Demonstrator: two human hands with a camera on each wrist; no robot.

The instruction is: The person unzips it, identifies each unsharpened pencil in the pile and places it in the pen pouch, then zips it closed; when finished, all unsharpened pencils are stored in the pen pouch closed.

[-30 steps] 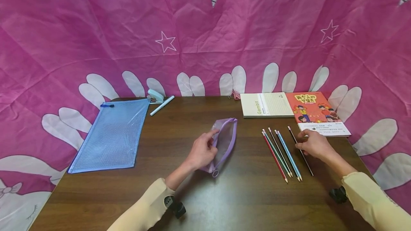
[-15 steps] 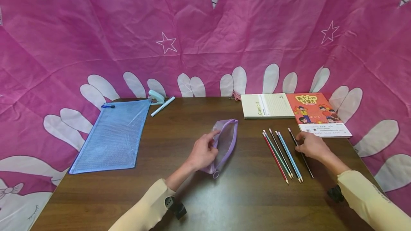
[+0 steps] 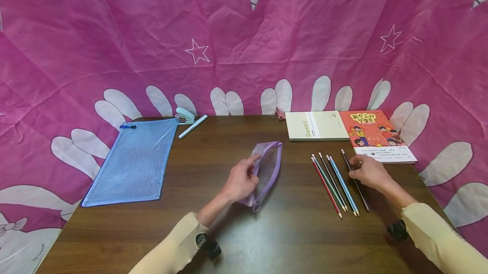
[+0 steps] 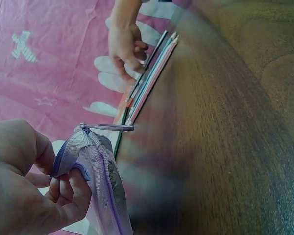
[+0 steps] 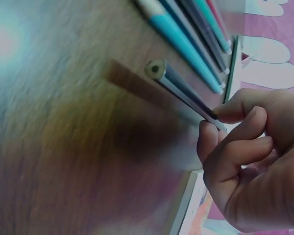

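On the desk (image 3: 289, 231), the left hand (image 3: 239, 179) grips the pouch (image 3: 267, 168) mouth, the right hand (image 3: 369, 172) pinches a black pencil (image 3: 360, 193); best keep the mouth wide and feed the pencil in endwise.

Head cam: high, looks fwd/down over the whole tabletop (image 3: 213, 240), both hands in frame, mid distance. L wrist cam: sits just behind the left hand (image 4: 19, 196), v. close, looks past its fingers (image 4: 71, 193) along the tabletop toward the right hand (image 4: 125, 49) far off. R wrist cam: tight on the right hand's fingers, black pencil (image 5: 183, 93) pinched at their tips, wood blurred. Shared: pencil row (image 3: 335, 183) beside those fingers shows in all 3; purple pouch (image 3: 267, 170) in head + L wrist only.
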